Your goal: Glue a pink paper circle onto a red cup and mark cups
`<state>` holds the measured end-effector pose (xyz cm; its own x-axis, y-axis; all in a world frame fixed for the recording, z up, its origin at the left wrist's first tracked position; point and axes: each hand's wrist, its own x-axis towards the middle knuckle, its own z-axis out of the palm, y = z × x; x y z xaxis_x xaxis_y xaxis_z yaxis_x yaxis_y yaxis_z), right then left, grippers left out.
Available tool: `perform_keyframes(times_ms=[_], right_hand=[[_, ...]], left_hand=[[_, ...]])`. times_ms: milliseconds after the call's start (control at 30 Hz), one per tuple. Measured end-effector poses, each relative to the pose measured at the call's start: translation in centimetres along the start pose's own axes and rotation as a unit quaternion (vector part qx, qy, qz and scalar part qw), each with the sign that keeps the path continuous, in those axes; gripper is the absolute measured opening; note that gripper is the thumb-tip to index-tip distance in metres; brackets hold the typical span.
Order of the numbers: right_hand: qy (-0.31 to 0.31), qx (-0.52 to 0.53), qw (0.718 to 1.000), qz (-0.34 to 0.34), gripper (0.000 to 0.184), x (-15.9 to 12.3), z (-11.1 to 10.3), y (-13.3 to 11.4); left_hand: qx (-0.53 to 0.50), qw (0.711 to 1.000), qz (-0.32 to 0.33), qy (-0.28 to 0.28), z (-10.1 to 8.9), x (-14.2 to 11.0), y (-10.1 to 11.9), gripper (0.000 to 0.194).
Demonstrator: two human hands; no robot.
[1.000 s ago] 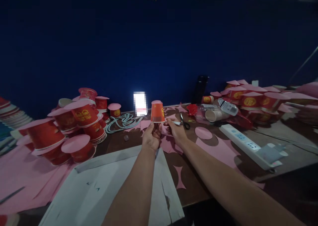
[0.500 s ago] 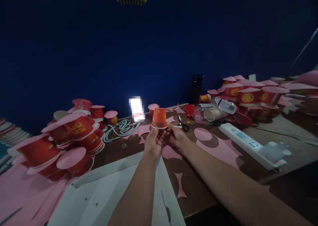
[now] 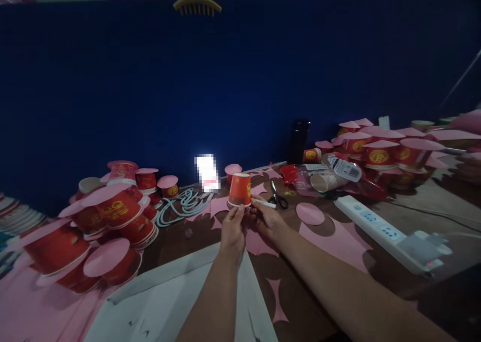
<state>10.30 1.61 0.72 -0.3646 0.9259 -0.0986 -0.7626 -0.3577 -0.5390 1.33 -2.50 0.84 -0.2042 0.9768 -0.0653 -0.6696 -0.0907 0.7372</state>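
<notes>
A red paper cup (image 3: 240, 189) with gold print is held upside down, its white rim at the bottom. My left hand (image 3: 233, 229) is closed on that rim, thumb in front. Beside the cup's lower right edge, my right hand (image 3: 268, 223) pinches a slim white stick (image 3: 264, 202); its fingertips are close to the rim, and I cannot tell whether they touch it. Just beyond the right hand lie black-handled scissors (image 3: 278, 198). A round pink paper disc (image 3: 310, 214) lies to the right, near a cut pink sheet (image 3: 338, 244).
Red cups topped with pink discs are piled at left (image 3: 112, 207) and right (image 3: 379, 155). A white board (image 3: 169, 302) lies in front. A power strip (image 3: 387, 234), a pale coiled cable (image 3: 180, 207), a bagged cup stack (image 3: 328, 182) and a black bottle (image 3: 300, 141) stand around.
The cup has turned a little and its flat base now shows on top. Both hands keep their hold. The whole view has shifted slightly, with things appearing lower.
</notes>
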Motion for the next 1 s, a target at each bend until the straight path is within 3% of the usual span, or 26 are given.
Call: perform_keyframes(times_ms=[100, 300, 533, 767, 1000], right_hand=[[0.013, -0.001, 1.0, 0.021, 0.036, -0.2, -0.1, 0.1], [0.063, -0.016, 0.998, 0.007, 0.041, -0.5, 0.2, 0.2], [0.058, -0.067, 0.995, -0.038, 0.042, -0.8, 0.5, 0.3], [0.053, -0.159, 0.984, -0.057, 0.04, -1.8, 0.7, 0.2], [0.062, -0.096, 0.993, -0.02, 0.039, -1.1, 0.3, 0.3]], left_hand=[[-0.053, 0.998, -0.023, 0.005, -0.4, 0.2, -0.1, 0.025], [-0.086, 0.992, -0.053, 0.078, -0.4, 0.1, -0.1, 0.023], [0.014, 0.999, -0.037, 0.03, 0.4, -0.4, 0.2, 0.026], [-0.035, 0.995, -0.042, 0.081, -0.1, -0.2, 0.8, 0.028], [-0.071, 0.994, -0.042, 0.071, 0.0, -0.6, 0.7, 0.025]])
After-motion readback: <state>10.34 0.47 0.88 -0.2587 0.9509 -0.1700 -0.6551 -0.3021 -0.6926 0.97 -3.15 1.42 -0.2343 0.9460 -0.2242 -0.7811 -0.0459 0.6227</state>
